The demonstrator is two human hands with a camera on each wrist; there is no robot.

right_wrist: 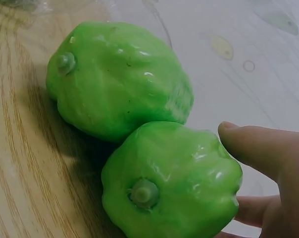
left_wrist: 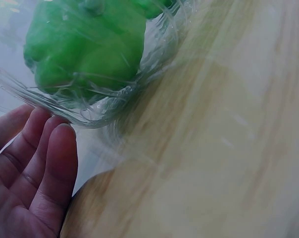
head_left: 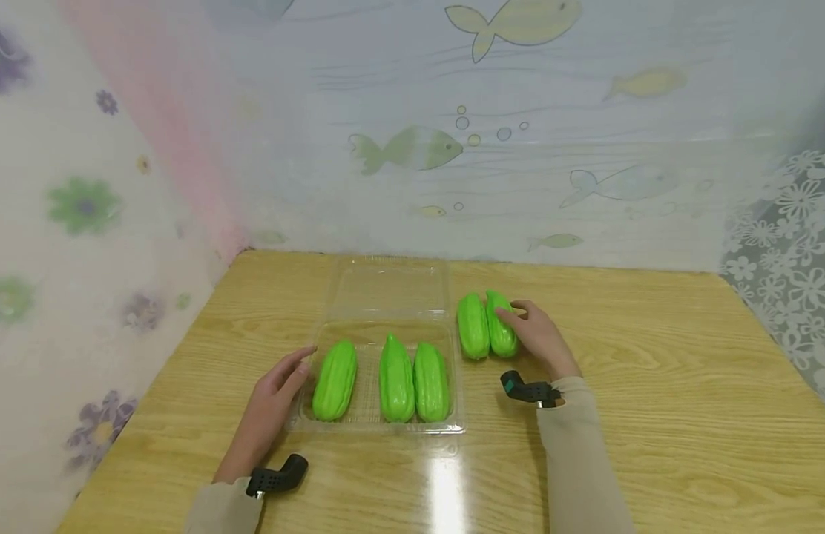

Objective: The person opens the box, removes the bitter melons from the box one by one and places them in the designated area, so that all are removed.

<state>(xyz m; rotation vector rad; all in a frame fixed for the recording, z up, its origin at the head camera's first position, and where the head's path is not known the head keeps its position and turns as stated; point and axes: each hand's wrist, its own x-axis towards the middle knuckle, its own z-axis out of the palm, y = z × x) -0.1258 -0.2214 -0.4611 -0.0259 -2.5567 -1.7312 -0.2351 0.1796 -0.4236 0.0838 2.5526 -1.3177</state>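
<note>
My right hand (head_left: pixel 536 334) is at the outer one of two bright green, ridged bitter melons (head_left: pixel 501 326) on the table, right of a clear plastic container. In the right wrist view its thumb lies against the side of that bitter melon (right_wrist: pixel 172 183), while the other fingers pass partly hidden behind it. The second bitter melon (head_left: pixel 473 326) lies alongside, touching it. My left hand (head_left: pixel 268 400) rests at the left wall of the clear container (head_left: pixel 379 428), fingers extended along its edge. Inside are three bitter melons: one at the left (head_left: pixel 335 380), and two side by side at the right (head_left: pixel 414 382).
The container's lid (head_left: pixel 392 285) is folded back flat toward the wall. Behind the wooden table (head_left: pixel 653 386) hangs a pale curtain (head_left: pixel 399 200) with fish drawings. A flowered sheet (head_left: pixel 85 297) borders the left side.
</note>
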